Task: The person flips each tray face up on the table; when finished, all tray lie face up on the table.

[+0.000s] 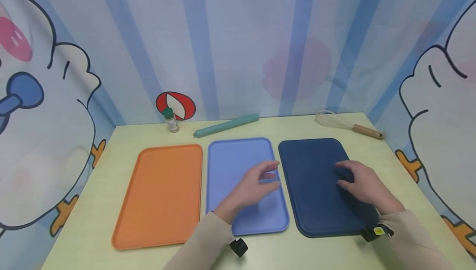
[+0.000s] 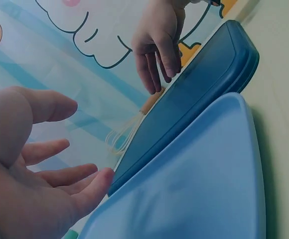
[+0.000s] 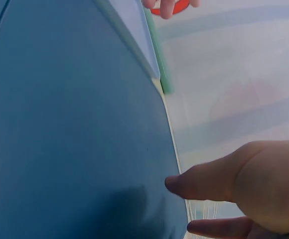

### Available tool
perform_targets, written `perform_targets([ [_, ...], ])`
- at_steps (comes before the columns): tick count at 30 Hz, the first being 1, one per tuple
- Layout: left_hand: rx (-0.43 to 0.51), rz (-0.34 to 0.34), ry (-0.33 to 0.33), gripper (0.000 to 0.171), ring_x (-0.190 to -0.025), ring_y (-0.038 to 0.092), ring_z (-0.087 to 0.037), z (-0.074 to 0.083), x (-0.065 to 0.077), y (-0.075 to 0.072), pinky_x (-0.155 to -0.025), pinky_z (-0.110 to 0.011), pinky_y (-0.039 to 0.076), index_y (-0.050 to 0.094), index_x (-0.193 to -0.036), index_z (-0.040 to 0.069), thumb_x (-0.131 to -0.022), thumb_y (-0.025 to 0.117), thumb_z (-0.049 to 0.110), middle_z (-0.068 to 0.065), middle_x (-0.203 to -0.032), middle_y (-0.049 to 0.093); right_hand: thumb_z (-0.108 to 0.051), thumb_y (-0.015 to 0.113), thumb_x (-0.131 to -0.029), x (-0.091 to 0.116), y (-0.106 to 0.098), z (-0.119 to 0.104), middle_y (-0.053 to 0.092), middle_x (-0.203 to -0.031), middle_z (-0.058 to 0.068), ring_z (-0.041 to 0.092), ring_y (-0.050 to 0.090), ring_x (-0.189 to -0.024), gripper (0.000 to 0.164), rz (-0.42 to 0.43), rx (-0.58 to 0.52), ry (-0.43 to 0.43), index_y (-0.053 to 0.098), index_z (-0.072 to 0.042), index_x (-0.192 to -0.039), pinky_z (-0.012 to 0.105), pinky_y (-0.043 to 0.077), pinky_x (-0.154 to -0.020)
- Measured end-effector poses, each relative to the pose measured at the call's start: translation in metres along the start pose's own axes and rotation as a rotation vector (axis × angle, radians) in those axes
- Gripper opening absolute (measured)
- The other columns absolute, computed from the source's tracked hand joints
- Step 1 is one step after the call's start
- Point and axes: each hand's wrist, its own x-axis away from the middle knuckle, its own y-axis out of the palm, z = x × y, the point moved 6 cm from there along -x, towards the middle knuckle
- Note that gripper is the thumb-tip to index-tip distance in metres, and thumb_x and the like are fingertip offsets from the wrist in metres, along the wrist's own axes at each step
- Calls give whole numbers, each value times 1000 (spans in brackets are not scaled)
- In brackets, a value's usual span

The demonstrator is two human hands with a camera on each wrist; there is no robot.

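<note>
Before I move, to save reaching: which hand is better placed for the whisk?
Probably the right hand: empty above the navy tray, it is nearer the whisk. The left hand, over the blue tray, is farther.

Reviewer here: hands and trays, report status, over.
Left grip empty, over periwinkle tray. Right grip empty, over navy tray. Nothing blocking; whisk lies beyond.

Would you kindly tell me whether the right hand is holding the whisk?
No, the right hand is empty above the dark blue tray, while the whisk lies beyond that tray.
</note>
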Motion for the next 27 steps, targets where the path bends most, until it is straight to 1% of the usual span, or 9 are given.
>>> perform_targets([
  [5, 24, -1, -42, 57, -142, 54, -32, 3, -9, 12, -112, -45, 50, 51, -155, 17, -102, 71, 25, -14, -160, 49, -3, 76, -91, 9, 1, 22, 56, -138, 39, 60, 51, -128, 51, -39, 32, 83, 59, 12, -136, 70, 44, -103],
  [10, 63, -20, -89, 58, -145, 50, -35, 6, -18, 24, -113, -47, 48, 50, -157, 18, -103, 70, 25, -15, -161, 47, 0, 74, -91, 14, 1, 37, 55, -137, 42, 58, 60, -118, 51, -79, 34, 156, 57, 12, -138, 67, 53, -92],
  [13, 72, -13, -135, 59, -147, 47, -37, 7, -23, 29, -114, -50, 47, 50, -157, 20, -102, 71, 27, -15, -162, 46, 2, 73, -91, 16, 0, 41, 56, -135, 42, 57, 64, -111, 49, -78, 16, 155, 58, 11, -137, 64, 56, -86],
  [16, 78, 3, -176, 59, -149, 44, -39, 10, -27, 34, -116, -52, 44, 52, -156, 23, -101, 73, 29, -14, -163, 44, 4, 72, -91, 19, -2, 43, 57, -135, 42, 56, 65, -111, 47, -67, 3, 133, 60, 10, -135, 64, 57, -85],
  [18, 84, 6, -187, 61, -151, 41, -42, 12, -29, 37, -117, -53, 43, 51, -157, 23, -100, 74, 28, -15, -165, 41, 6, 72, -90, 21, -3, 45, 57, -135, 41, 57, 65, -111, 45, -61, 0, 123, 62, 9, -134, 64, 57, -85],
  [21, 73, 8, -197, 62, -151, 38, -44, 13, -32, 40, -119, -54, 40, 50, -157, 23, -100, 74, 28, -12, -167, 37, 7, 72, -90, 22, -4, 47, 57, -136, 41, 57, 64, -112, 44, -64, -8, 127, 63, 8, -134, 63, 58, -85],
  [23, 63, 5, -197, 63, -152, 37, -43, 13, -35, 43, -120, -54, 39, 50, -158, 23, -100, 74, 29, -8, -169, 36, 8, 71, -91, 23, -3, 47, 57, -137, 40, 58, 64, -113, 44, -67, -14, 134, 64, 7, -134, 63, 58, -85],
  [27, 41, 1, -200, 64, -155, 34, -35, 11, -39, 48, -120, -53, 38, 50, -157, 26, -98, 76, 31, -2, -169, 37, 9, 70, -91, 26, -4, 48, 57, -137, 40, 58, 63, -114, 43, -69, -29, 142, 64, 5, -134, 63, 58, -85],
])
